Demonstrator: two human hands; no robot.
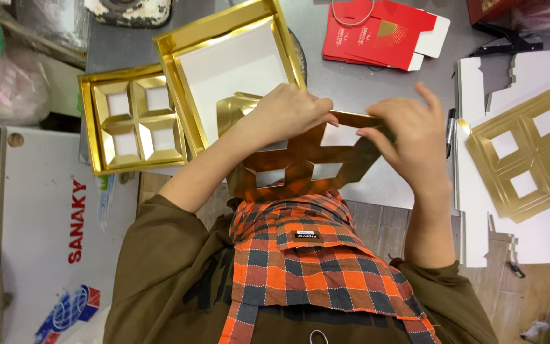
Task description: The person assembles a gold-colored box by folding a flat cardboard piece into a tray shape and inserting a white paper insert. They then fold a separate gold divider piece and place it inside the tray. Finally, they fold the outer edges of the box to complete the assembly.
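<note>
Orange, grey and dark checked fabric of an apron bib (313, 261) fills the lower centre of the head view, worn over an olive-brown long-sleeved top (160, 280).

Just above the bib, both hands hold a gold foil-faced cardboard divider insert with four square cut-outs (300, 162). The insert is raised and tilted over the near edge of the grey table (351, 83), between the table and the chest.

- Left hand (288, 111): fingers curled shut over the upper left edge of the insert, knuckles uppermost.
- Right hand (415, 137): thumb and fingertips pinch the upper right edge of the insert; the index finger is extended upward, clear of the card.

Behind the left hand, a shallow square gold cardboard tray with a white floor (230, 70) lies on the table, partly overlapping a second gold tray already fitted with a four-cell divider (132, 118) to its left.

At the right, a flat gold four-window divider sheet (529, 153) rests on a stack of white die-cut cardboard blanks (542, 236). A black pen (450, 130) lies just beside the right hand. Flattened red folding cartons with white flaps (383, 32) lie at the far side of the table. A white appliance lid (39, 223) stands at the left.
</note>
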